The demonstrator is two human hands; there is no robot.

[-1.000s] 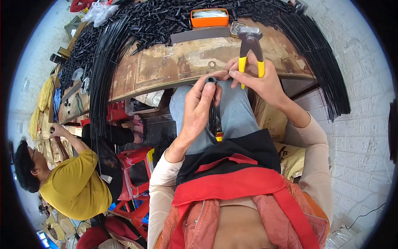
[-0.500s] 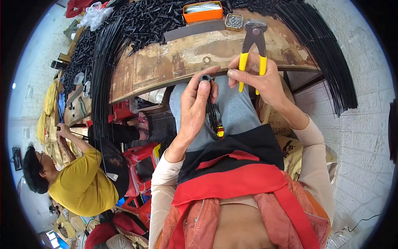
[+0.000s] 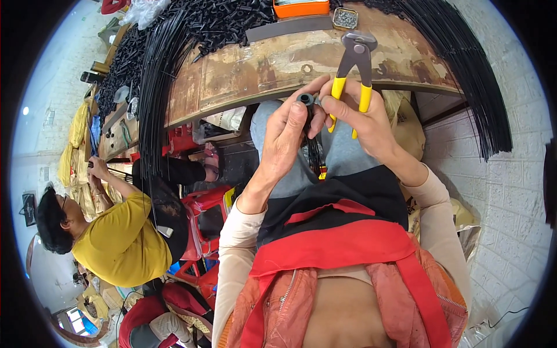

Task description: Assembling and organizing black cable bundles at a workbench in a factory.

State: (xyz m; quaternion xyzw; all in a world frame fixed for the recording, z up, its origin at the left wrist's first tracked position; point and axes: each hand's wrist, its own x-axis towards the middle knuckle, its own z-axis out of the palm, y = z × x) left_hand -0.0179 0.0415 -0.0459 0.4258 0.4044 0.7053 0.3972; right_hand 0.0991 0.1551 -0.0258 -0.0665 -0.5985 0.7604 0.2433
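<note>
My left hand [image 3: 284,136] is closed around a short black tubular fitting [image 3: 306,99], its round open end facing up between thumb and fingers. Thin black rods [image 3: 314,158] hang beneath that hand, over my lap; whether they join the fitting is hidden. In my right hand [image 3: 371,126] sits a pair of end-cutting pincers [image 3: 357,55] with yellow handles, dark head pointing away from me. The right thumb and forefinger pinch together right beside the fitting; anything tiny between them is too small to make out.
A worn wooden bench [image 3: 255,72] curves ahead. On it are a heap of black fittings [image 3: 223,23], an orange box [image 3: 300,8], a small tray of metal bits [image 3: 345,19] and bundles of black rods [image 3: 464,52]. Leftward, a person in yellow [image 3: 122,240] sits working.
My right hand, carrying the pincers, has come in closer, so its fingertips now meet the fitting in my left hand. The whole view has shifted slightly.
</note>
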